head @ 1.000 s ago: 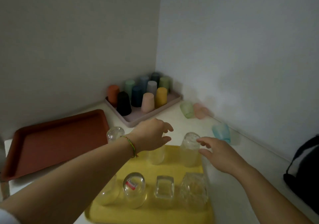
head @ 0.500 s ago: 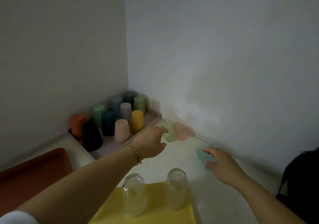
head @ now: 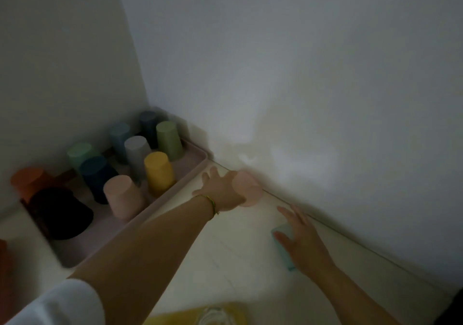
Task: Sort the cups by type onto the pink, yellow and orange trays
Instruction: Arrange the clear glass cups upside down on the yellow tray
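Observation:
My left hand [head: 220, 189] reaches far forward with its fingers spread, right beside a translucent pink cup [head: 249, 189] near the wall; it holds nothing that I can see. My right hand [head: 300, 239] lies over a translucent blue cup [head: 281, 249], thumb on the near side and fingers on the far side. The pink tray [head: 193, 174] in the corner carries several upside-down opaque cups, among them a yellow one [head: 159, 171] and a black one [head: 60, 212]. A strip of the yellow tray [head: 233, 311] shows at the bottom edge. The picture is blurred.
The top of a clear glass [head: 213, 316] stands on the yellow tray. A sliver of the orange tray [head: 3, 257] shows at the left edge. Walls close the corner behind the pink tray and along the right of the white tabletop [head: 225, 262].
The view has swung up and forward, away from the yellow tray. My left hand has reached on to the pink cup by the wall, and my right hand has settled over the blue cup.

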